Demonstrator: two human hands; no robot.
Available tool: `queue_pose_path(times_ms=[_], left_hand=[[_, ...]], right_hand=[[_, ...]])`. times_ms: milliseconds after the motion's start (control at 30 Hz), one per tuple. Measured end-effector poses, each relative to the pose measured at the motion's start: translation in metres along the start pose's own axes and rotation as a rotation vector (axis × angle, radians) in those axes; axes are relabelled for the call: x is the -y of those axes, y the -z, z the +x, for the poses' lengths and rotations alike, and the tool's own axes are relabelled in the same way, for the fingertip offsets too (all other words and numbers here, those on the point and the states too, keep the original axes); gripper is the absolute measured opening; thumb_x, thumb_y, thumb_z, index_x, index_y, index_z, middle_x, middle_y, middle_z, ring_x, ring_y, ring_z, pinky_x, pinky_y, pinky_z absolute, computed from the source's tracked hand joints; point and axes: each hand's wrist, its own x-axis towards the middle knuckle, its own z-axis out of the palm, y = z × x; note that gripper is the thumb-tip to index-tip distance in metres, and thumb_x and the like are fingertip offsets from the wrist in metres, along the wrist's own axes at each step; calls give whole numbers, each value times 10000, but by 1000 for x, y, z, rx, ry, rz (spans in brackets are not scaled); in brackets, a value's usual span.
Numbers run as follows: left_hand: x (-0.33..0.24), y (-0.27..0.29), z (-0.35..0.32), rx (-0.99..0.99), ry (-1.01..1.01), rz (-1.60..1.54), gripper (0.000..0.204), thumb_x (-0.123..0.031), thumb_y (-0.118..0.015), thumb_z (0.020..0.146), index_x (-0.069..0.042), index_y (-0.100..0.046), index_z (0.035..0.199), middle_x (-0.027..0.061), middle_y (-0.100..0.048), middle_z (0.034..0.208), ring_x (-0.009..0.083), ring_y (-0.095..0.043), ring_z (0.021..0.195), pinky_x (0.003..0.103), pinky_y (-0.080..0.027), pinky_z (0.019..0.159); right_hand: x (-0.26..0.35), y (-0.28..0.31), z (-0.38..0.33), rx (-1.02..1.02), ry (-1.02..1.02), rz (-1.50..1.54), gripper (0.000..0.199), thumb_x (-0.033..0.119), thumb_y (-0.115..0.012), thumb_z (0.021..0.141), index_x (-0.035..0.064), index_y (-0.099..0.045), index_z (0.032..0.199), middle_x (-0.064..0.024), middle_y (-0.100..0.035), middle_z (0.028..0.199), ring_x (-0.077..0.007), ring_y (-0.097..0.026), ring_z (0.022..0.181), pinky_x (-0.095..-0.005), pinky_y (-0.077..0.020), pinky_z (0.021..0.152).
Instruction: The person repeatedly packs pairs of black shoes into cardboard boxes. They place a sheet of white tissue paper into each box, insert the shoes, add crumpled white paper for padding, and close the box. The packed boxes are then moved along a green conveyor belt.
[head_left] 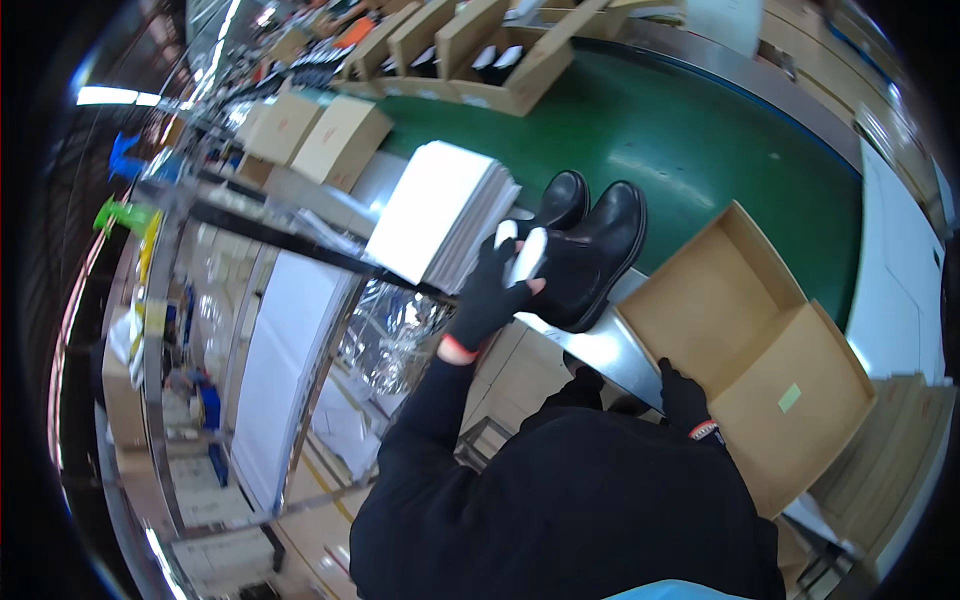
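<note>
A pair of black leather boots [597, 243] lies at the edge of the green work surface, with white inserts [528, 256] showing at their tops. My left hand [488, 292], in a black glove with bare fingertips, is closed around the boot tops by the inserts. To the right, an open brown cardboard box [712, 292] lies tilted over the near edge, its two shallow halves spread apart. A small pale green sticker [789, 398] is on the nearer half. My gloved right hand [684, 398] grips the box's left edge; part of its fingers is hidden.
A stack of white paper [437, 215] stands left of the boots. Closed cartons [340, 140] sit beyond it. Open boxes with footwear [510, 85] line the far side of the green belt [640, 130]. Flat cardboard [895, 470] is stacked at right; a metal-framed rack [165, 420] stands at left.
</note>
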Motion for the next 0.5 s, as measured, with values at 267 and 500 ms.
queue_pose_path(times_ms=[267,500], left_hand=[[132,-7,-32,-146,-114,68,335,-238,-738,738,-67,-640,1009,156,-537,1133,333,-575,1015,397,-454,860],[238,221,-95,-791,105,103,289,-295,-516,970,-56,-640,866,-41,-526,619,72,-469,576,247,-372,533]], right_hand=[[11,8,-2,-43,-60,143,516,120,-597,834,3,-455,1317,-220,-608,1070,-379,-619,927,-455,-485,783],[86,48,14,-514,-124,357,353,91,-602,893,7,-550,1232,-150,-623,1179,-249,-596,1103,-335,-433,958]])
